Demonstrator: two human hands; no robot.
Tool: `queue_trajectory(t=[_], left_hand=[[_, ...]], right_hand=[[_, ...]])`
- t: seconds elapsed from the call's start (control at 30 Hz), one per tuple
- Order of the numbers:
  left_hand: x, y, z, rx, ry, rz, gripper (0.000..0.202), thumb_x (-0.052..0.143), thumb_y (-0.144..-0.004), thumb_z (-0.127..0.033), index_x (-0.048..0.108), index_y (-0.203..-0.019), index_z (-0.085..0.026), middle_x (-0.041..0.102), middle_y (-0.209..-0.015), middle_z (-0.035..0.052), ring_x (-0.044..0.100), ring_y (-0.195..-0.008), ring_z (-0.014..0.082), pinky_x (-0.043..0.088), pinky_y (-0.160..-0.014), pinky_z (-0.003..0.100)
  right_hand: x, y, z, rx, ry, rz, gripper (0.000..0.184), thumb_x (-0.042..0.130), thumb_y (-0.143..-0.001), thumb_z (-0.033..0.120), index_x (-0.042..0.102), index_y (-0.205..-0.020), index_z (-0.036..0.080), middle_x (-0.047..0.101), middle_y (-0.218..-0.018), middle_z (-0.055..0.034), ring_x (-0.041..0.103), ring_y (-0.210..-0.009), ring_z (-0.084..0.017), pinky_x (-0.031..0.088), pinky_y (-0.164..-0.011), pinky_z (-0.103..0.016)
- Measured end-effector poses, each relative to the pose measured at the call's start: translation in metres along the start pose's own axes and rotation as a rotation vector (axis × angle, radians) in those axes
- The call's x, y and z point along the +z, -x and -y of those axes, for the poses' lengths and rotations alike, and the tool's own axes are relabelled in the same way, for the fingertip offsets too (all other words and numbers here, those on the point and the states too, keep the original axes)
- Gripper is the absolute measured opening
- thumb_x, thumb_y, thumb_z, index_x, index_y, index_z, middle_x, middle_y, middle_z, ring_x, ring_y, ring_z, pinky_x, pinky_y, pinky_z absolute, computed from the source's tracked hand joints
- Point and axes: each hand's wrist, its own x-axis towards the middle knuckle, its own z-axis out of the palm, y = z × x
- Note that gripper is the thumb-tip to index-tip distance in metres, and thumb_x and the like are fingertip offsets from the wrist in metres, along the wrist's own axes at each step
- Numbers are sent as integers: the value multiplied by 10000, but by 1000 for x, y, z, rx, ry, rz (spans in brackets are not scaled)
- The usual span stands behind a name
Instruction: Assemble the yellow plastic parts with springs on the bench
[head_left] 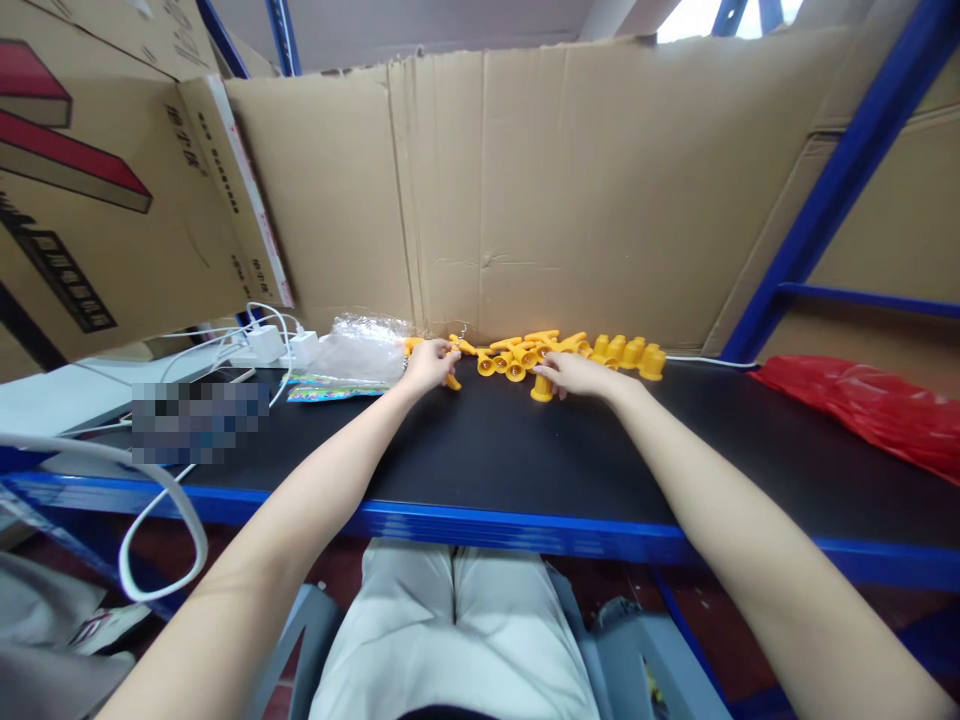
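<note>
On my feed, the right hand (574, 375) has its grip narrowed around a flared yellow cup (541, 388), upright on the black tabletop (480, 460). The left hand (429, 368) curls beside an orange piece (452, 382) (whether gripped, I can't tell).

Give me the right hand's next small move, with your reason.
Probably shift the yellow cup rightward to the rim-down cups: the right hand already has its fingers on it, and its flared rim faces down like theirs, whereas the cups lying on their sides show their openings.
</note>
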Motion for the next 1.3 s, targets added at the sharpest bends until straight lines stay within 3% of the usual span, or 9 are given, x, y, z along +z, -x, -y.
queue_trajectory(t=[0.2, 0.37, 0.5, 0.6, 0.7, 0.9, 1.03, 1.17, 1.3], left_hand=[[1, 5, 5, 82, -265, 37, 225, 607, -779, -354, 630, -666, -160, 583, -564, 22, 556, -540, 140, 389, -537, 247], [2, 9, 7, 156, -471, 163, 234, 603, -775, -396, 664, -688, -187, 622, -639, 55, 593, -675, 197, 407, -623, 289], [0, 12, 3, 184, -594, 234, 217, 604, -780, -403, 684, -743, -205, 661, -739, 70, 609, -784, 228, 420, -690, 307], [-4, 13, 0, 176, -642, 272, 222, 577, -799, -405, 687, -777, -213, 672, -780, 72, 608, -836, 230, 423, -729, 303], [-8, 13, -4, 187, -685, 312, 235, 570, -800, -416, 685, -788, -211, 673, -791, 69, 604, -852, 229, 420, -742, 296], [-17, 22, -25, 231, -742, 274, 220, 565, -797, -384, 675, -805, -194, 668, -808, 77, 609, -817, 229, 423, -705, 291], [-23, 28, -36, 119, -804, 196, 207, 616, -758, -400, 667, -759, -200, 661, -779, 79, 612, -865, 247, 437, -763, 298], [-24, 25, -28, -75, -834, 327, 241, 701, -668, -411, 625, -631, -185, 642, -692, 100, 616, -884, 292, 448, -802, 342], [-20, 21, -16, -102, -858, 403, 109, 623, -732, -303, 642, -775, -204, 678, -844, 102, 616, -929, 280, 447, -817, 346]], right_hand=[[0, 2, 8, 18, 35, 10, 316, 332, -957, 421, 503, -888, 165, 661, -714, -82, 620, -572, -167, 464, -624, -284], [1, 4, 9, 14, 52, 26, 414, 290, -953, 491, 511, -819, 168, 643, -671, -76, 610, -580, -165, 454, -626, -278], [2, 5, 6, -20, 136, 34, 400, 473, -855, 571, 532, -816, 178, 651, -726, -65, 619, -671, -187, 442, -627, -279], [3, 4, 6, -35, 226, -5, 330, 603, -786, 494, 536, -858, 179, 652, -859, -71, 614, -765, -200, 432, -633, -272], [4, 3, 7, -24, 268, -50, 298, 593, -793, 449, 529, -874, 170, 637, -929, -90, 598, -801, -208, 425, -654, -281], [3, 1, 4, -35, 282, -138, 219, 616, -745, 307, 509, -894, 186, 627, -871, -57, 580, -753, -202, 405, -639, -287], [4, 0, 1, -48, 256, -125, 212, 627, -746, 313, 536, -898, 196, 637, -896, -53, 590, -788, -210, 410, -650, -284], [6, 0, 2, -65, 185, -52, 233, 630, -773, 349, 571, -929, 186, 653, -946, -64, 606, -816, -206, 431, -668, -272], [6, 0, 2, -60, 189, -24, 291, 631, -784, 309, 590, -1036, 169, 643, -1087, -92, 609, -945, -224, 456, -757, -278]])
